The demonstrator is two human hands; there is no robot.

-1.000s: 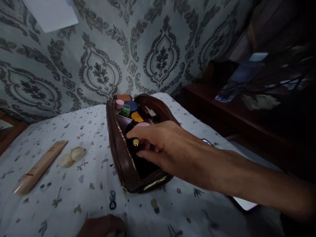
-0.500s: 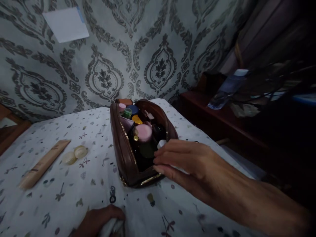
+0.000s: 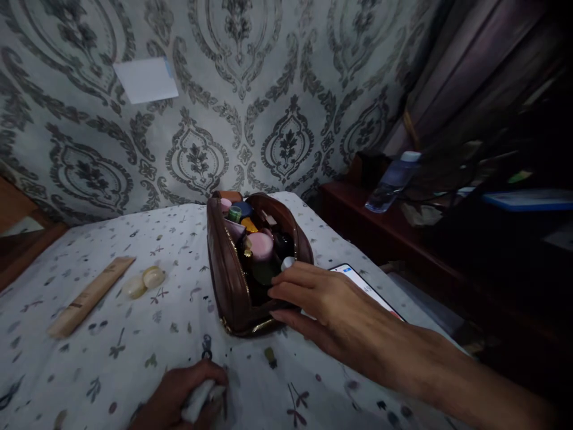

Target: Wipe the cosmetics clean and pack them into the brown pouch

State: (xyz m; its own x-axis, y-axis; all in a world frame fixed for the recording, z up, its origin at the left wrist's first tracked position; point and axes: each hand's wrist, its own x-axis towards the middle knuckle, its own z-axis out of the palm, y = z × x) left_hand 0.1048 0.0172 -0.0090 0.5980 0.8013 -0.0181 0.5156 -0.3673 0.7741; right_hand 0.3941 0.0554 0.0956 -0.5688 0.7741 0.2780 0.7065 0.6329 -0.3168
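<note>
A brown zip bag (image 3: 228,286) lies unzipped on the patterned sheet, with a pink-lidded jar (image 3: 259,246), a green-capped item (image 3: 234,214) and several other containers inside. My right hand (image 3: 313,298) is at the bag's near right edge, fingers stretched out over the opening, beside a white cap (image 3: 287,263); nothing shows in its grasp. Near the bottom edge, my left hand (image 3: 192,388) is curled around a crumpled white cloth (image 3: 199,401). To the left of the bag lie a beige tube (image 3: 92,297) and a small round container (image 3: 153,277) with a lid-like round piece (image 3: 134,286).
A phone (image 3: 364,288) lies lit just behind my right hand. On the dark red ledge (image 3: 358,215) to the right leans a clear bottle (image 3: 391,184) with a white cap. A patterned wall covering rises behind the bed, with a white card (image 3: 147,80) on it.
The view has shifted slightly, and the phone now shows beyond my right hand. My right hand remains at the bag's near edge. My left hand still holds the white cloth.
</note>
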